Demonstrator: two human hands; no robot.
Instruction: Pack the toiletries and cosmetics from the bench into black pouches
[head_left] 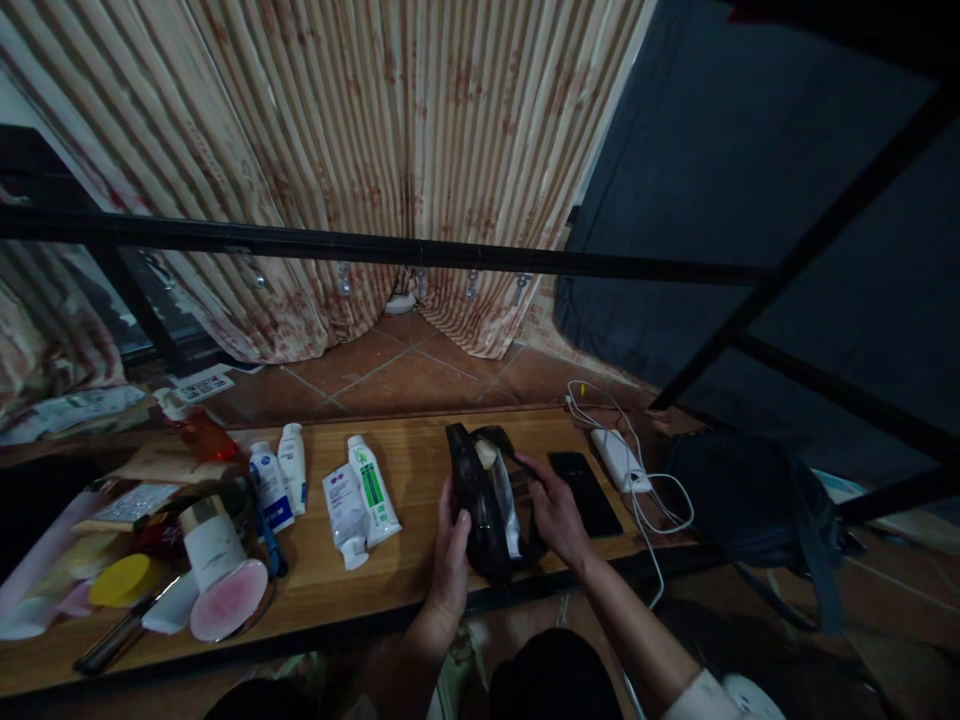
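Note:
A black pouch (477, 505), glossy and partly see-through, stands gaping at the top near the table's front edge. Something pale, like a tube or packet (507, 505), shows inside it; its kind is unclear. My left hand (451, 555) grips the pouch's left side, thumb on the near face. On the opposite side, my right hand (555, 508) has its fingers closed on the pouch's rim, holding it apart. To the left lie a white-and-green tube (373, 490) and a white tube with purple print (346, 512), touching each other. A dark phone (585, 492) rests just right of my right hand.
Bottles, jars and a pink-lidded container (229, 600) crowd the left of the wooden table (420, 460), beside two blue-and-white tubes (271, 488). A white power strip (621, 460) with looping cables lies right. A dark backpack (742, 500) stands beyond. A black rail (450, 255) crosses ahead.

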